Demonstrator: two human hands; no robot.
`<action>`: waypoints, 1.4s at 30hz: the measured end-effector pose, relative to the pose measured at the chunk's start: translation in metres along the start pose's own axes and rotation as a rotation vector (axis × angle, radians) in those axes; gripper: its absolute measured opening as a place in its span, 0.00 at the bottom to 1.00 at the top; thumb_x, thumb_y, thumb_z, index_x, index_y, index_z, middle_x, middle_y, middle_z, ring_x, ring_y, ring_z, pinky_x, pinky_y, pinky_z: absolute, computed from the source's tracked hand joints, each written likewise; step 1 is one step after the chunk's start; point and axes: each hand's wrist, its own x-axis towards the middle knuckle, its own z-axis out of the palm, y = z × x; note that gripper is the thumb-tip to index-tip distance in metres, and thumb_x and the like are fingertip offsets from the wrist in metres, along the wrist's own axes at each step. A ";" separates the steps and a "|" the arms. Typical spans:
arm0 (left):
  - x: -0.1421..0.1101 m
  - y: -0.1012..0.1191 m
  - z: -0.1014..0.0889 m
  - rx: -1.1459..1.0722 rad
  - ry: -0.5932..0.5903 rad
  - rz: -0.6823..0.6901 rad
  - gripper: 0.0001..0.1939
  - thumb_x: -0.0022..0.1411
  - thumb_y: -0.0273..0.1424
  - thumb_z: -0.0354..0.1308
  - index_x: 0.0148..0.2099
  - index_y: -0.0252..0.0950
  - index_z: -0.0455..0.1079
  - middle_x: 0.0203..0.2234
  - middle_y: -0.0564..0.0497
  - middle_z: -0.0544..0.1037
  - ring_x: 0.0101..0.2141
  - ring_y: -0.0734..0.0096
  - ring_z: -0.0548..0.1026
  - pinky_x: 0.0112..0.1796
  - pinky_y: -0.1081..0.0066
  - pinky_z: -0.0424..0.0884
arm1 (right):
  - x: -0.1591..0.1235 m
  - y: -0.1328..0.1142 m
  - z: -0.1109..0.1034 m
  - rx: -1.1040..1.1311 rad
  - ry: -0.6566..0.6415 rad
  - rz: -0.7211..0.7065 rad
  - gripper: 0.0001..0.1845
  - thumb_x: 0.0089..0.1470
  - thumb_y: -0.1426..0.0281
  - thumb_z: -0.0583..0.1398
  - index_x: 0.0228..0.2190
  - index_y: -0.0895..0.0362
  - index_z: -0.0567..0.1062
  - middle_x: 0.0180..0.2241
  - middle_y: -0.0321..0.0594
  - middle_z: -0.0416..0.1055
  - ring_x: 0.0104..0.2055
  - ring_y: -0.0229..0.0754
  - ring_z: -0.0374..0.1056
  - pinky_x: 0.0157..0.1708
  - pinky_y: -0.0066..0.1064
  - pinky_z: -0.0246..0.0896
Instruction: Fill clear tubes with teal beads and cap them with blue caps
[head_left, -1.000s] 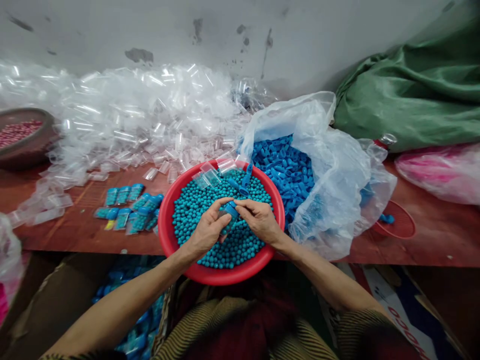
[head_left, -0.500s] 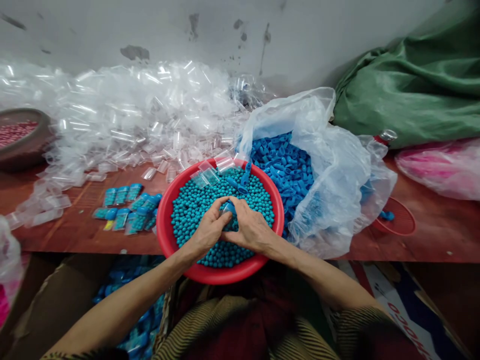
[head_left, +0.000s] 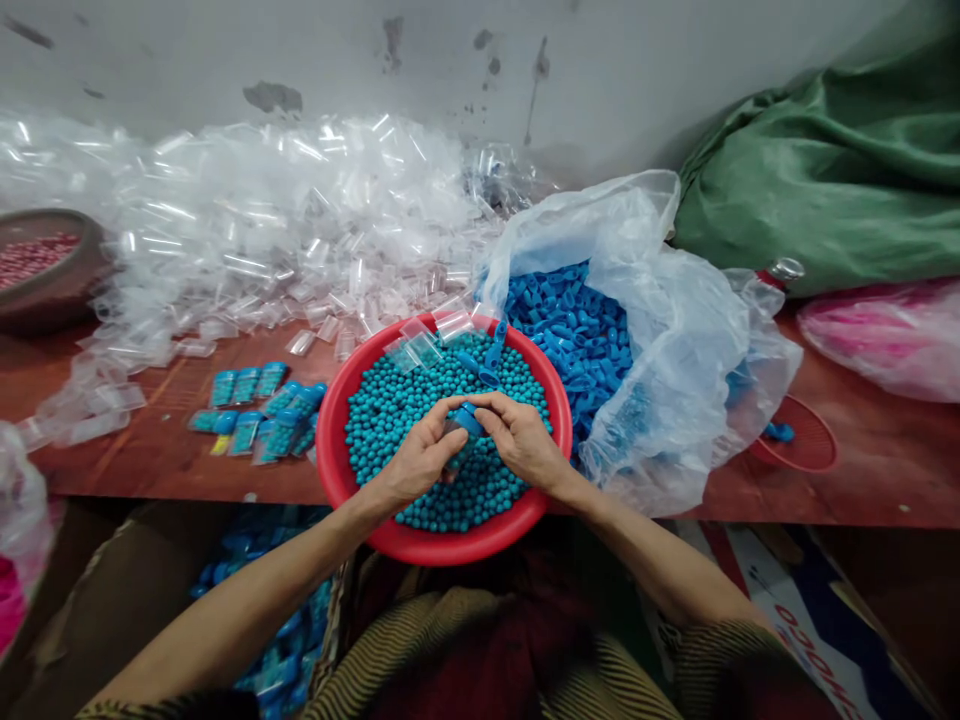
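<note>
Over a red basin (head_left: 561,420) of turquoise beads (head_left: 457,510), both of my hands meet around one small clear plastic container with a blue cap (head_left: 469,418). My left hand (head_left: 421,455) wraps the container's body, mostly hiding it. The fingers of my right hand (head_left: 525,442) pinch the blue cap at the top. Clear empty containers (head_left: 454,323) lie on the beads at the basin's back edge, beside a few loose blue caps (head_left: 489,376). Left of the basin are several filled, capped containers (head_left: 246,432).
Clear containers (head_left: 285,220) heap along the wall. A plastic bag (head_left: 667,340) of blue caps (head_left: 574,330) stands right of the basin, near a red basket (head_left: 814,440). A bowl (head_left: 82,270) of pink beads sits far left. Below the table edge is a box (head_left: 90,590) of blue-capped containers.
My right hand has shifted from cupping the container to pinching its blue cap, which now shows more plainly. My left hand still holds the body. The view has moved slightly.
</note>
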 end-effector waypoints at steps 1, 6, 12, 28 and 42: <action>0.000 -0.001 -0.001 0.005 -0.004 0.014 0.28 0.57 0.39 0.57 0.57 0.37 0.57 0.18 0.61 0.61 0.14 0.82 0.59 0.15 0.79 0.58 | 0.001 0.001 0.000 0.060 0.032 0.031 0.13 0.58 0.70 0.52 0.43 0.56 0.72 0.35 0.39 0.73 0.36 0.38 0.69 0.37 0.31 0.65; 0.001 -0.003 0.000 -0.039 -0.011 0.053 0.29 0.59 0.39 0.55 0.61 0.39 0.55 0.19 0.60 0.64 0.14 0.83 0.62 0.15 0.80 0.57 | 0.002 0.006 0.008 0.341 0.144 0.148 0.15 0.55 0.67 0.56 0.44 0.55 0.71 0.31 0.36 0.71 0.29 0.35 0.67 0.29 0.27 0.66; -0.004 0.000 0.007 -0.055 0.083 0.047 0.31 0.58 0.38 0.55 0.61 0.38 0.55 0.19 0.60 0.63 0.14 0.82 0.60 0.15 0.79 0.57 | 0.002 0.006 0.009 0.318 0.149 0.158 0.13 0.54 0.65 0.57 0.40 0.55 0.76 0.34 0.38 0.74 0.30 0.36 0.69 0.29 0.28 0.68; 0.000 0.006 0.009 -0.080 0.142 0.030 0.21 0.54 0.33 0.59 0.51 0.35 0.64 0.25 0.57 0.68 0.26 0.79 0.63 0.30 0.77 0.61 | -0.014 -0.001 0.022 -0.437 -0.007 -0.088 0.41 0.47 0.59 0.62 0.57 0.63 0.55 0.48 0.57 0.66 0.48 0.55 0.67 0.38 0.45 0.70; -0.005 0.000 0.010 0.071 0.112 -0.044 0.17 0.58 0.39 0.54 0.47 0.36 0.61 0.19 0.61 0.60 0.19 0.80 0.60 0.21 0.77 0.62 | -0.014 0.001 0.008 -0.094 -0.047 -0.001 0.20 0.56 0.64 0.56 0.50 0.57 0.68 0.46 0.46 0.72 0.47 0.45 0.68 0.45 0.38 0.66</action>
